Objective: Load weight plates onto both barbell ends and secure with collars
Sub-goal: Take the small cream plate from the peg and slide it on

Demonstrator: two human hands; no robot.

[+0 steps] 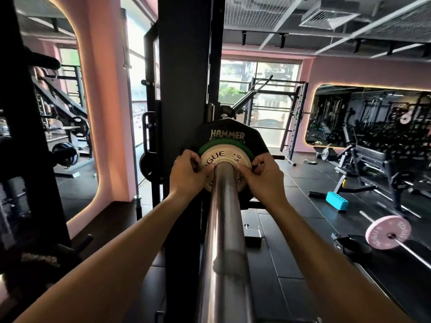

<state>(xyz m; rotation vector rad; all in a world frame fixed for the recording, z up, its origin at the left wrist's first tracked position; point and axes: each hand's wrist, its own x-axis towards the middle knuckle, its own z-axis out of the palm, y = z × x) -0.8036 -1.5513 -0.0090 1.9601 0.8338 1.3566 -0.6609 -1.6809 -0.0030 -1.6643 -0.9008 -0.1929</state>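
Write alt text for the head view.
Both hands, left and right, grip a white plate on the barbell sleeve, against a green plate and a black plate. No collar shows.

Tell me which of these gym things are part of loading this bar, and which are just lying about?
In use: barbell sleeve; white plate; green plate; black Hammer plate; left hand; right hand.

Lying about: pink-plated barbell; turquoise block; weight bench.
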